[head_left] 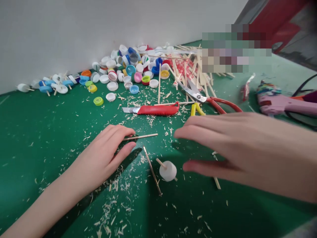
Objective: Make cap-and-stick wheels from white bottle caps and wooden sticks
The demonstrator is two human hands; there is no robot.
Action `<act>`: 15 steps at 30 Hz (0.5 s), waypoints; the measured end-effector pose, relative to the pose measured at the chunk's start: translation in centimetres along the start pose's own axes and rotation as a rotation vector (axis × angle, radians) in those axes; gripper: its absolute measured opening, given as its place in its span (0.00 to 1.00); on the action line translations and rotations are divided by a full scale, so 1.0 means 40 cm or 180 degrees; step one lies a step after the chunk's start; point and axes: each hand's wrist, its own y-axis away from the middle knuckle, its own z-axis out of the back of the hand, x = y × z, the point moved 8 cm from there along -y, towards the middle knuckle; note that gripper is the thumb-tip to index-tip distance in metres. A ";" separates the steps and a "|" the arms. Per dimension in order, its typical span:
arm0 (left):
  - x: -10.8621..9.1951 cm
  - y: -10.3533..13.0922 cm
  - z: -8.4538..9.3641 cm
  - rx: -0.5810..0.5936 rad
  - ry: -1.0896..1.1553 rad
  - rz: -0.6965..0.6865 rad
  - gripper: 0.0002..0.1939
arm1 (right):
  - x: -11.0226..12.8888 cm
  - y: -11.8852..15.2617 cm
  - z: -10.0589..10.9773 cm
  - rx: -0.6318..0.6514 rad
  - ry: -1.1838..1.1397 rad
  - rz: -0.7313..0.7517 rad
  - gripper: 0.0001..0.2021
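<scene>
- In the head view, the thin wooden stick (145, 136) is lain on the green table (61, 132), with one end covered by the bent fingers of the left hand (106, 150); its thumb is set apart, and whether the stick is gripped cannot be told.
- The right hand (230, 145) is blurred; its thumb and fingers are spread, and nothing is seen to be held between them.
- The white cap piece (168, 171), pierced by a short stick, is placed between the hands, just beside the right thumb and near the slim metal rod (151, 170).
- For good handling, the thin stick would best be pinched close to its end, so that bending is avoided; the cap piece would best be taken by its sides rather than by its stick, which might be loosened.
- The bare blade of the red cutter knife (158, 109) should be given room, and the shavings (107, 228) could usefully be brushed aside.
- No brand can be read: marks on the green cap (98, 101) are too small, and the pattern on the red-and-white wrapper (182, 69) is partly covered by sticks.
</scene>
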 end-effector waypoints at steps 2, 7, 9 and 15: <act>-0.001 0.003 -0.001 -0.0007 0.0000 0.0007 0.17 | 0.041 0.002 -0.028 -0.0005 -0.0213 0.0124 0.25; -0.022 0.010 -0.008 0.0013 0.0000 -0.0146 0.16 | 0.126 -0.007 -0.108 0.0112 -0.0492 0.0308 0.27; -0.032 0.011 -0.007 -0.0011 -0.0013 -0.0209 0.16 | 0.145 -0.014 -0.121 0.0123 -0.0597 0.0408 0.18; -0.045 0.009 0.001 -0.0098 -0.0043 -0.0294 0.19 | 0.174 -0.029 -0.105 0.0066 -0.0749 0.0560 0.19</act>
